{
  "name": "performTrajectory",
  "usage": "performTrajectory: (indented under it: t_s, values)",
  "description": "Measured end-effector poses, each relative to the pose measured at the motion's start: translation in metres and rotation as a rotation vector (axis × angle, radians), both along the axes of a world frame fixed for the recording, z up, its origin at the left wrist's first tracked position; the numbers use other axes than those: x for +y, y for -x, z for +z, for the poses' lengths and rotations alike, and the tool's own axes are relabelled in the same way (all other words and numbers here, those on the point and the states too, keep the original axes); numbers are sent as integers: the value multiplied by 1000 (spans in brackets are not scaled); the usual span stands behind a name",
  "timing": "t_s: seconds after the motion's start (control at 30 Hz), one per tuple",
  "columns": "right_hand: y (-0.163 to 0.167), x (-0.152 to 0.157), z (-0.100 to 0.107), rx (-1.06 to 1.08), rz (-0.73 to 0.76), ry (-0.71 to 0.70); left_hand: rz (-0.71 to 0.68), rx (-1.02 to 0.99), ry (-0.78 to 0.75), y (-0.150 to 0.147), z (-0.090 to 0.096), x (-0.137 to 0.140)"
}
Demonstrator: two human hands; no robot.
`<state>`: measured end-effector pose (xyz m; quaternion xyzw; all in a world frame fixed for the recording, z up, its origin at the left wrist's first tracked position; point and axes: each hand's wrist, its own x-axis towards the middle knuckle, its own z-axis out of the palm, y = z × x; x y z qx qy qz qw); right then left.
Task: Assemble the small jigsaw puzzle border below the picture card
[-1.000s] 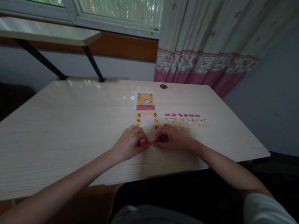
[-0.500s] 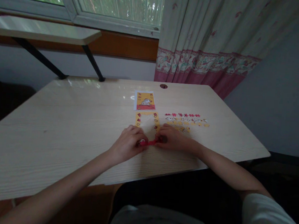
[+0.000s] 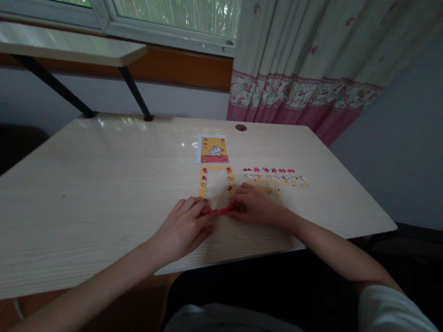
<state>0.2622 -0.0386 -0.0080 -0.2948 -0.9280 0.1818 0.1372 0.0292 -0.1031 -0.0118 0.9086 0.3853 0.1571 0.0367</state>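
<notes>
A red strip of joined jigsaw pieces (image 3: 219, 211) lies along the near side of a yellow jigsaw border (image 3: 203, 180). The border's middle shows bare table. My left hand (image 3: 184, 225) has its fingers closed on the strip's left end, at the border's near left corner. At the other end, my right hand (image 3: 255, 204) grips the strip with bent fingers, and its fingertips hide that end. Just beyond the border lies a picture card (image 3: 214, 150) with a white animal on yellow and red.
Rows of loose jigsaw pieces lie to the right: a red row (image 3: 269, 170), a white row (image 3: 274, 177) and yellow pieces (image 3: 296, 184), partly behind my right hand. A raised shelf (image 3: 66, 44) stands at the back left of the table (image 3: 108, 188). A cable hole (image 3: 241, 128) is near the back edge.
My left hand has shifted slightly left and nearer me, its fingers now lying lower over the strip's left corner. The right hand keeps its place on the strip. The view has shifted slightly.
</notes>
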Motion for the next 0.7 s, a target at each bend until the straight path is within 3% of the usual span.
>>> performTrajectory:
  t_s: [0.37,0.6,0.7]
  values:
    - [-4,-17,-2,-64,90,-244,-11,42,-6,-1,-1,-2]
    - [-10,-16,1,-66,112,-217,-26,124,-28,0,4,-3]
    - [-16,-11,0,-48,42,-208,-51,104,28,9,4,2]
